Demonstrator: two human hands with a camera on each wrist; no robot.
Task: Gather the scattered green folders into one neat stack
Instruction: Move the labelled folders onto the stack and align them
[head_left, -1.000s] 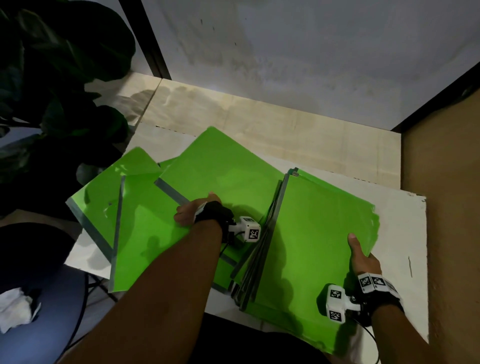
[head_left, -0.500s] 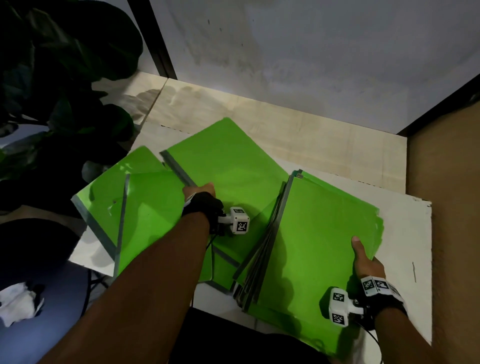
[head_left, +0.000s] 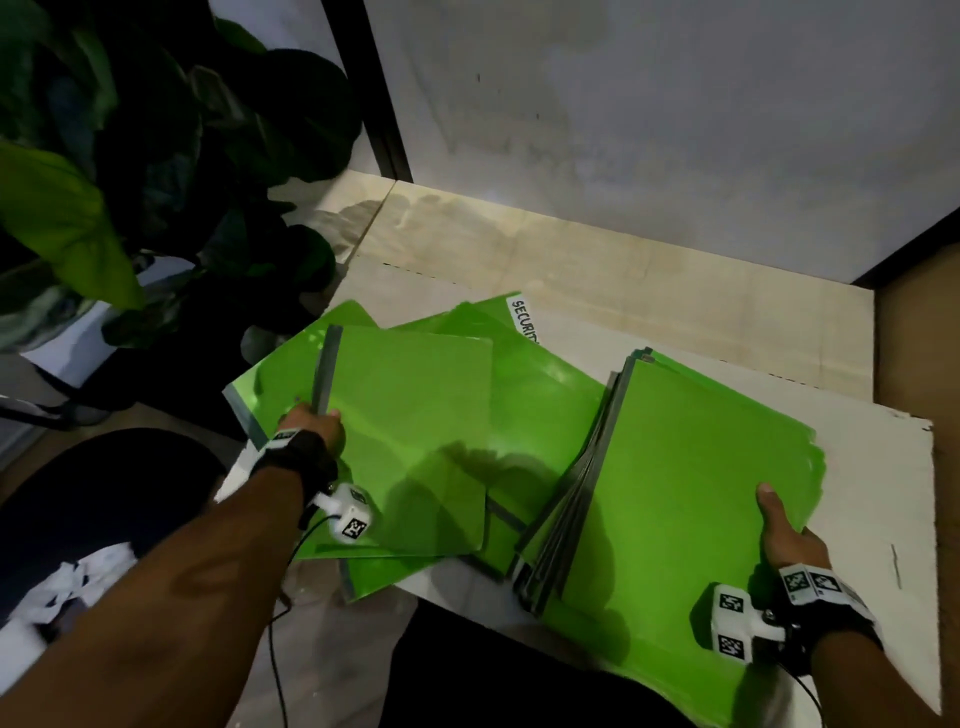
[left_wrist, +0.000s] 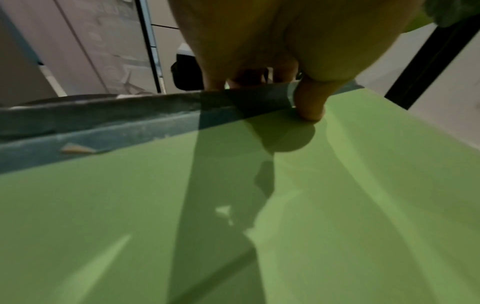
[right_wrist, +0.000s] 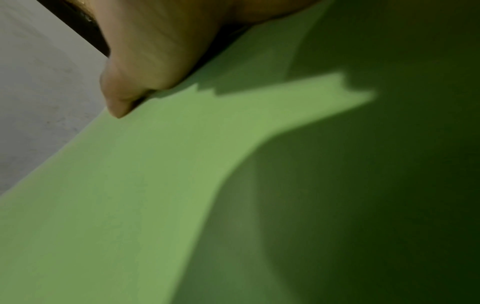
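White board lies on a pale wooden surface. On the board: a stack of green folders at right, grey spines leftward; loose green folders overlapping at left, overhanging the near edge.

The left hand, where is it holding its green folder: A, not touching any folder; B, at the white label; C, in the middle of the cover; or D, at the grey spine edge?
D: the left hand pinches the folder at its grey spine edge, thumb on top and fingers beneath.
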